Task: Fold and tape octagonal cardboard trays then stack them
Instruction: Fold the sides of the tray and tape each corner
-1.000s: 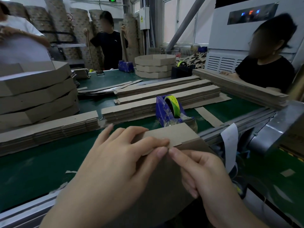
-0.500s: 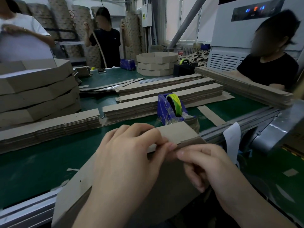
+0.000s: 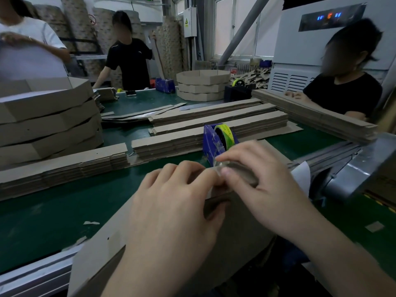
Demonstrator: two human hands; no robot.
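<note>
Tray strip (image 3: 242, 236), joint just before tape dispenser (image 3: 211, 142): left grip (image 3: 177, 202) curled over overlapped ends, likely to hold alignment; right grip (image 3: 259, 185) pinches clear tape (image 3: 232, 167) against that seam.

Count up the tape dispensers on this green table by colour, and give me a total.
Blue: 2, the near tape dispenser and the far tape dispenser
Black: 1, the black tape dispenser
Total: 3

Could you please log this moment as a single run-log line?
phase: taping seam | left hand: grips cardboard tray top edge | right hand: pinches clear tape at seam | tape dispenser: just behind hands
</note>
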